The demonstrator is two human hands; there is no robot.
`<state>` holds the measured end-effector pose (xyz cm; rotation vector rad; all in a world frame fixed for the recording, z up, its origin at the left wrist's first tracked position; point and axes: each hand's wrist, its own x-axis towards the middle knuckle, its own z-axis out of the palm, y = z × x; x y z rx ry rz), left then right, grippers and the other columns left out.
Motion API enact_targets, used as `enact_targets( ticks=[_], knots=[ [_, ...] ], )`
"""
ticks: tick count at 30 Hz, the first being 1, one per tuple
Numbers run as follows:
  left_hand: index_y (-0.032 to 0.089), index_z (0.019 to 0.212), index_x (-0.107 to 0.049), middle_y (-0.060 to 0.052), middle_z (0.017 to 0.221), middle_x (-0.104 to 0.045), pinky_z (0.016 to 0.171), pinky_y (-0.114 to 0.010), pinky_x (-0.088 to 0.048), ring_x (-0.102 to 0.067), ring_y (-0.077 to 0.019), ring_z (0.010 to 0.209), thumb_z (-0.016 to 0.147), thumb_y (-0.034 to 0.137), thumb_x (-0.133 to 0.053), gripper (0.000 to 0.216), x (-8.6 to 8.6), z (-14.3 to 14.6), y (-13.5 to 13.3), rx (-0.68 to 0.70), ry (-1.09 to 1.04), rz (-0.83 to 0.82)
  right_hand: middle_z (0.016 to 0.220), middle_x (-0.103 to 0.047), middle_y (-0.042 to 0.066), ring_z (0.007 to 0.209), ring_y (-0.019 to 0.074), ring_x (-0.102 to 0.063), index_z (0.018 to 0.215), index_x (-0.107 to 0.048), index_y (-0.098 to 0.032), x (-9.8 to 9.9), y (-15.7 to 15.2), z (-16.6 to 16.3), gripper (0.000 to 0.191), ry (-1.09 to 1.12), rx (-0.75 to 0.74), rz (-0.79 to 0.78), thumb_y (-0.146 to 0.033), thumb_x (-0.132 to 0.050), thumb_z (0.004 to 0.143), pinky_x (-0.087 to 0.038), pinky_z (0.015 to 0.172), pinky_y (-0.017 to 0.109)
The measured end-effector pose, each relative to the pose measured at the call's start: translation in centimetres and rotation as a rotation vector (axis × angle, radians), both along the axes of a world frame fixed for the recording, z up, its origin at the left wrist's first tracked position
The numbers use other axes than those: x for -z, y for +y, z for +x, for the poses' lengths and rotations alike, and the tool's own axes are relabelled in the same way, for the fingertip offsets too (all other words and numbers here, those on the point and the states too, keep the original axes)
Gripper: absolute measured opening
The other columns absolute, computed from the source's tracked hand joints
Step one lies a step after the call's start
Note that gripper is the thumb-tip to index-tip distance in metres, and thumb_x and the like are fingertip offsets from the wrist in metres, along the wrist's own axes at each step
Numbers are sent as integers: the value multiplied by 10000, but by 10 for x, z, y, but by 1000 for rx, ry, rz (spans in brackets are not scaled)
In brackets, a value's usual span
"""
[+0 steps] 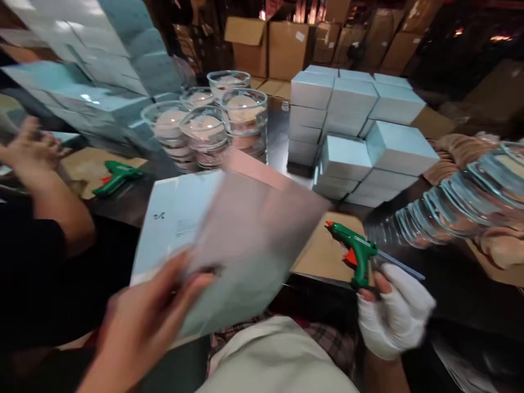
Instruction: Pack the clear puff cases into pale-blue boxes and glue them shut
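My left hand (151, 311) grips the lower edge of a pale blue carton (180, 213), thumb on the near side. The carton is tilted; its right part is smeared by motion, and small dark print shows on its left face. My right hand (395, 311), in a white glove with bare fingertips, is closed at the bottom of the handle of a green glue gun (360, 251). The gun has an orange trigger and nozzle tip, and a clear glue stick (403, 266) juts from its back. Beneath it is a brown cardboard sheet (323, 254).
Stacked white boxes (352, 103) stand ahead. Glass jars (204, 131) are stacked left of them, and more glass pieces (462, 196) lean at right. Another person's hand (35, 144) is at left, near a second glue gun (117, 177). Brown cartons (286, 49) line the back.
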<state>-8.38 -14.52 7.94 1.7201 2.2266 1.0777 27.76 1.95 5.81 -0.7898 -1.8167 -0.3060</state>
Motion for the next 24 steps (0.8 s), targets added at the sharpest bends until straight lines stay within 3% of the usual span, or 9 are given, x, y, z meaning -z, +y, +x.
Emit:
enact_targets(
  ticks=[1, 3, 5, 10, 14, 16, 19, 22, 24],
  knots=[
    [301, 1389, -661, 2, 942, -817, 629, -249, -602, -756, -191, 700, 985, 548, -591, 479, 5, 24, 15, 127, -33, -14, 1139, -739, 85, 1076, 285, -709, 1252, -703, -254, -11, 1, -11, 361, -70, -57, 47, -186, -750, 901, -561, 965, 453],
    [271, 1247, -738, -6, 946, -826, 641, -225, -592, -761, -173, 704, 1024, 528, -529, 399, 19, 61, 45, 368, -160, -83, 1070, -741, 71, 999, 247, -717, 1257, -673, -255, -24, 6, -24, 321, -178, -183, -37, -189, -697, 944, -581, 900, 413],
    [231, 1248, -744, -25, 952, -833, 624, -211, -580, -763, -172, 712, 1050, 504, -487, 424, 33, 79, 68, 446, -235, -122, 1018, -735, 65, 944, 227, -713, 1223, -657, -243, -26, 11, -25, 255, -211, -237, -181, -185, -647, 975, -584, 850, 390],
    [221, 1226, -771, -17, 845, -826, 561, -227, -576, -686, -149, 542, 1016, 510, -564, 413, 40, 73, 101, 588, -219, -111, 1096, -737, 100, 1039, 259, -705, 1275, -643, -227, -18, 12, -10, 314, -144, -177, -277, -213, -656, 962, -568, 921, 432],
    [269, 1194, -788, -21, 994, -848, 699, -244, -631, -786, -178, 706, 1035, 359, -563, 289, 35, 65, 108, 730, -151, -36, 1030, -767, 87, 986, 248, -717, 1126, -708, -218, -19, 11, 12, 181, -130, -190, -493, -299, -648, 976, -571, 916, 412],
    [308, 1247, -775, -18, 1090, -844, 758, -244, -639, -819, -198, 837, 1040, 315, -556, 301, 42, 60, 105, 789, -115, -57, 1063, -785, 82, 964, 226, -728, 1123, -726, -208, -10, 6, 22, 208, -169, -270, -754, -336, -656, 976, -579, 904, 374],
    [360, 1363, -718, -20, 1226, -813, 855, -251, -635, -813, -220, 1028, 1053, 325, -552, 354, 65, 52, 100, 943, -148, -236, 1037, -792, 70, 891, 198, -718, 1136, -761, -193, 21, -9, 29, 272, -245, -438, -1117, -364, -683, 939, -582, 826, 317],
    [360, 1447, -652, -41, 1285, -790, 895, -271, -625, -794, -237, 1103, 1074, 363, -515, 397, 90, 48, 101, 1022, -190, -379, 887, -748, 51, 785, 182, -650, 1008, -799, -180, 55, -21, 27, 267, -280, -488, -1284, -397, -734, 867, -557, 741, 298],
    [338, 1478, -624, -62, 1271, -795, 859, -273, -627, -801, -241, 1072, 1089, 380, -468, 421, 100, 47, 103, 1013, -155, -382, 903, -745, 52, 791, 181, -644, 1041, -799, -167, 66, -21, 28, 324, -214, -498, -1410, -426, -742, 855, -560, 761, 311]
  ],
)
